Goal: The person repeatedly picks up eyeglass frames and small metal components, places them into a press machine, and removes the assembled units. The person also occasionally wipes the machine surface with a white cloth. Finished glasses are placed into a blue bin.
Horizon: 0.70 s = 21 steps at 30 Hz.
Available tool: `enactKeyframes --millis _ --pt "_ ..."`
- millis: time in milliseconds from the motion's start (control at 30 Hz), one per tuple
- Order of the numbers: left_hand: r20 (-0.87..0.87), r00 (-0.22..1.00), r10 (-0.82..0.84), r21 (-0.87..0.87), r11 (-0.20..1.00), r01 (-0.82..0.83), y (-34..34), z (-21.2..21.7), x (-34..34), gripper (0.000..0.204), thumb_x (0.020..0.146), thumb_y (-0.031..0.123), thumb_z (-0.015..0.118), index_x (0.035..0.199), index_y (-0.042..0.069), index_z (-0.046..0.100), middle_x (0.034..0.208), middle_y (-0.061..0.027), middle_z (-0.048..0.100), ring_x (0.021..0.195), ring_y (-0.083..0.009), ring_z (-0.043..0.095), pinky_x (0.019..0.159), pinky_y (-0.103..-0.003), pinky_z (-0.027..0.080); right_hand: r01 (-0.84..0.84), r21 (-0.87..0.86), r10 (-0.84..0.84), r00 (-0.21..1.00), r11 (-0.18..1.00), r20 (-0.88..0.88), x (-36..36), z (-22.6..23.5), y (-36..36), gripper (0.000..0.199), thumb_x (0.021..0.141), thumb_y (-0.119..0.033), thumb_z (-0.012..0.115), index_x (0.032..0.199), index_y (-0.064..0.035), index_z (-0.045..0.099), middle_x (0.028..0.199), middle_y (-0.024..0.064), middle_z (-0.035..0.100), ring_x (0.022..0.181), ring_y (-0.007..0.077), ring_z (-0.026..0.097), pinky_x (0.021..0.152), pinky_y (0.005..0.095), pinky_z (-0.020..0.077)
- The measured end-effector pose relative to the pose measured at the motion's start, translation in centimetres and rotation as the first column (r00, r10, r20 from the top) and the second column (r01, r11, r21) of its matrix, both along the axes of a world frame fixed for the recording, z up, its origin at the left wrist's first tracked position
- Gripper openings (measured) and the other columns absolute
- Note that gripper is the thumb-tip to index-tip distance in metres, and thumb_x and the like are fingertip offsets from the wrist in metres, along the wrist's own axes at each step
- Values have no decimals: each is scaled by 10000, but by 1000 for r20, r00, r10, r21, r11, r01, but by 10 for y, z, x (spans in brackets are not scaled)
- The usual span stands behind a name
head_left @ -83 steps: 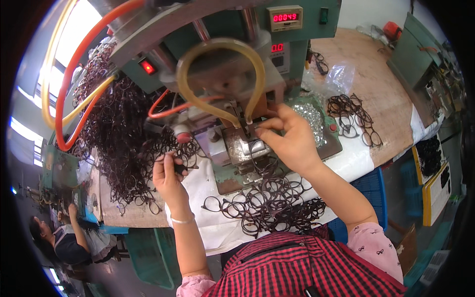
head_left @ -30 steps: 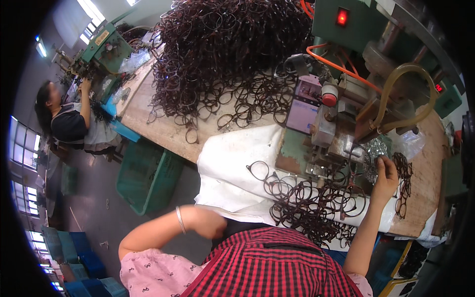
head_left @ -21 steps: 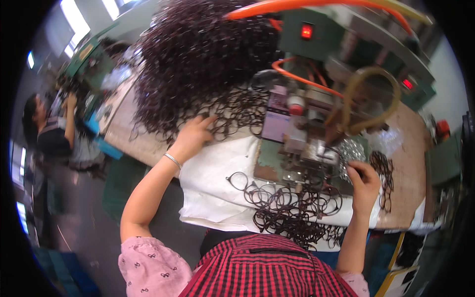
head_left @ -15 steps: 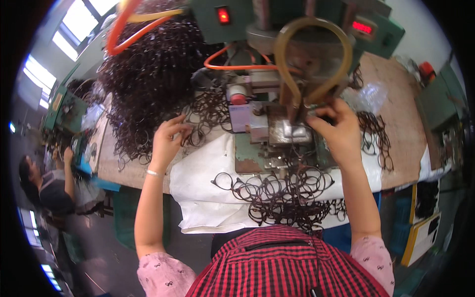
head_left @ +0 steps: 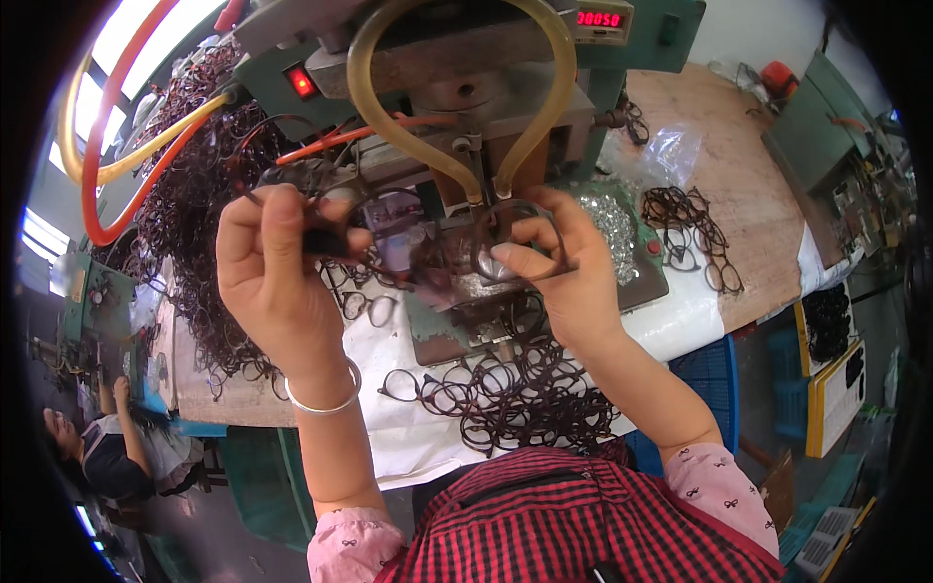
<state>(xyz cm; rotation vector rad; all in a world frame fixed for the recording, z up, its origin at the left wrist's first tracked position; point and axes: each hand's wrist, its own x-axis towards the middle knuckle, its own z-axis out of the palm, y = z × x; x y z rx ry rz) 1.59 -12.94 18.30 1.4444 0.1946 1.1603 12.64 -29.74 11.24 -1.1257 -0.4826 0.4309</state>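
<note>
My left hand [head_left: 277, 257] is raised left of the press, fingers closed on a dark eyeglass frame [head_left: 326, 243], partly hidden and blurred. In my right hand [head_left: 578, 277], a dark round-rimmed eyeglass frame [head_left: 475, 248] is pinched between thumb and fingers, in front of the press head. A second rim reaches toward my left hand; whether both hands hold one frame I cannot tell. Behind them stands the green press [head_left: 428, 73] with a looped yellow hose [head_left: 364, 73]. Nearer me, a tangle of eyeglass frames [head_left: 525, 389] lies on the white sheet [head_left: 374, 364].
A tall heap of dark frames [head_left: 194, 243] stands at the left, with orange hoses [head_left: 92, 185] arching over it. Small shiny bits [head_left: 610, 228] lie right of the press, near more frames [head_left: 685, 228] and a clear plastic bag [head_left: 673, 155]. At far left, another person [head_left: 121, 447] sits working.
My left hand has come up and right toward the press, now with a frame in it. My right hand has drawn back from the press holding a frame. The view has shifted.
</note>
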Motion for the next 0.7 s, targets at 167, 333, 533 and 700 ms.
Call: enactKeyframes --millis 167,333,533,700 --pt "223 974 -43 -478 866 147 50 -15 -53 186 1002 274 588 1049 96 617 872 -35 648 748 -111 654 486 -212 478 47 -223 40 928 974 370 -10 4 -38 554 849 -21 655 1381 -3 502 1309 168 609 1271 252 558 1060 362 424" --pt "-492 867 75 -568 728 -385 131 -90 -74 190 956 304 663 980 117 642 870 -49 671 743 -140 623 559 -268 457 446 -303 -156 739 842 656 19 -44 -63 381 830 -2 679 1208 7 633 1226 137 653 1157 258 605 1022 358 439" --pt "-207 963 173 -703 658 -270 175 -112 -44 279 925 364 696 1011 105 641 965 -48 704 761 -148 543 735 -308 396 564 -410 -162 707 717 688 37 -54 -72 304 843 -11 673 1147 -8 665 1126 123 663 1044 244 613 961 344 452" --pt "-192 925 327 -461 802 -379 161 -114 -46 229 923 321 711 930 106 634 931 -68 731 755 -150 582 734 -305 401 645 -433 -244 694 630 678 26 -82 -120 241 845 -2 672 1085 3 684 1042 116 669 967 241 615 906 326 466"
